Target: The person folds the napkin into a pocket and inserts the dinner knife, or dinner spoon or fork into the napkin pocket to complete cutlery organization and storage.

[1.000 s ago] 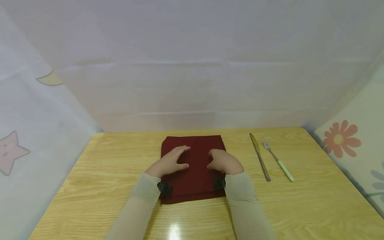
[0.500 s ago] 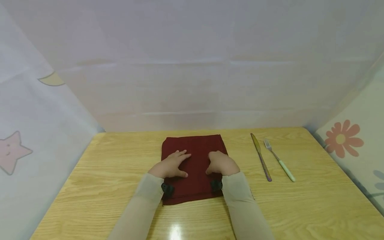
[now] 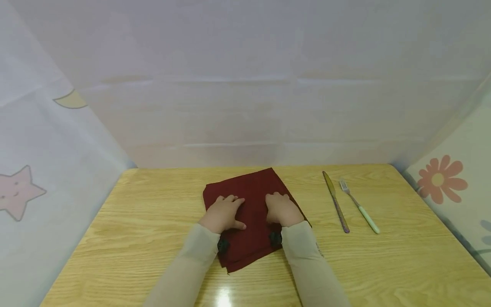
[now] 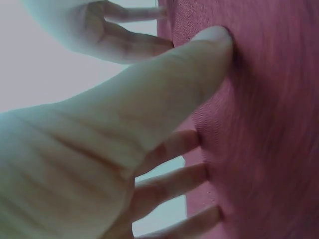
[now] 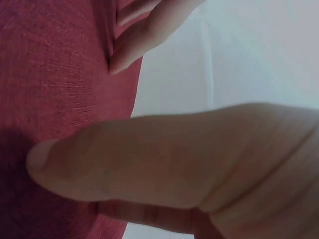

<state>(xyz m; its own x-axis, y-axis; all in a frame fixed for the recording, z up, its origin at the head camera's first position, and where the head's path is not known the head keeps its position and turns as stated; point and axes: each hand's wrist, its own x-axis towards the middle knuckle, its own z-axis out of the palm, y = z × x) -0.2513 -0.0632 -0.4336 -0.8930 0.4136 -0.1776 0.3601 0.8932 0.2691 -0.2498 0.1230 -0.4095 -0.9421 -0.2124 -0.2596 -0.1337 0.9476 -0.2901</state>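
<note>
A dark red folded cloth [image 3: 251, 192] lies turned at a slant on the wooden table, its layered front edge showing. My left hand [image 3: 223, 213] rests on its left part, fingers spread; in the left wrist view the thumb and fingertips press on the cloth [image 4: 269, 124]. On the right part of the cloth rests my right hand [image 3: 283, 209], its fingertips touching the fabric. From the right wrist view, the thumb of that hand [image 5: 149, 159] presses on the cloth too, and the cloth is not pinched.
To the right of the cloth lie a knife [image 3: 336, 202] with a gold blade and a fork [image 3: 359, 207] with a pale green handle. The wooden table [image 3: 134, 230] meets a white fabric backdrop [image 3: 245, 106] at the back and both sides.
The cloth has turned anticlockwise under both hands, its right back corner shifting left and its front left corner toward me. My hands have come down onto it. Knife and fork stay put.
</note>
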